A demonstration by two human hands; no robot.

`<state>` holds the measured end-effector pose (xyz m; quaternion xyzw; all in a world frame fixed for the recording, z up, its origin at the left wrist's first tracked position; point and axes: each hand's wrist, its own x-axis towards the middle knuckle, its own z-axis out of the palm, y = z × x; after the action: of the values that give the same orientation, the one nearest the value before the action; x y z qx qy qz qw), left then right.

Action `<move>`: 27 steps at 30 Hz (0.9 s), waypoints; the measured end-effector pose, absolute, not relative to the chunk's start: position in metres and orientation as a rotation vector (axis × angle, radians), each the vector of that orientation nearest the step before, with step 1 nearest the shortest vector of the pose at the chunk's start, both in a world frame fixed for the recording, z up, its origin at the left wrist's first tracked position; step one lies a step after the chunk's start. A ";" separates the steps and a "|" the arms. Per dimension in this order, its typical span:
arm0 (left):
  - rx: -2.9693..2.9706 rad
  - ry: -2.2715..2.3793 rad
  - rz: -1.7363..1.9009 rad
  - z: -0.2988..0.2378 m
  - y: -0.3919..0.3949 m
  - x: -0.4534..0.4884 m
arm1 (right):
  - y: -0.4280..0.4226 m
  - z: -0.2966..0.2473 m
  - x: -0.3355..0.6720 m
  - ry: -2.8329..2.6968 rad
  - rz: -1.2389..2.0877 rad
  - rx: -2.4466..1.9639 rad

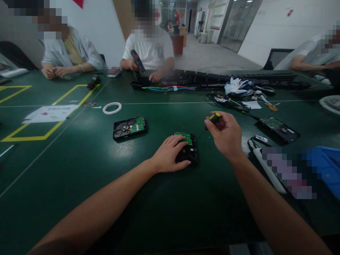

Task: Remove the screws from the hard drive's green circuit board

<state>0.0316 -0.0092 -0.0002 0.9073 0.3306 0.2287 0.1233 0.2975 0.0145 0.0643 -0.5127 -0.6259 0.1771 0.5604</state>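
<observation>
My left hand [170, 152] lies over a hard drive [192, 152] on the green table, its fingers across the top and the thumb along the near side. Part of the drive's green circuit board shows past the fingertips. Between thumb and fingers, my right hand [225, 136] pinches a screwdriver [215, 117] with a yellow-and-dark handle. Its thin shaft slants down to the drive's right edge; whether the tip touches cannot be made out. A second hard drive [129, 128], board side up, rests to the left, apart from both hands.
Another drive-like unit [277, 129] with a cable lies at right, near a white power strip [268, 170] and a blue bin [326, 166]. A white ring [112, 108] and papers [50, 113] sit left. Across the table, one person holds a power drill [137, 61] beside wiring [170, 88].
</observation>
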 end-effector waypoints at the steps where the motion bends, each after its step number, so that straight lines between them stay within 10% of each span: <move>1: 2.648 0.962 0.669 0.000 -0.009 0.032 | 0.012 0.062 0.296 -1.487 0.368 -1.198; 27: 2.646 0.942 0.723 -0.002 -0.009 0.032 | -0.012 0.044 0.274 -1.574 0.511 -1.185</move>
<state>0.0319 -0.0087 -0.0019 0.9057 0.3223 0.2476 0.1205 0.2745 -0.0122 0.0442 -0.4955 -0.6579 0.2137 0.5253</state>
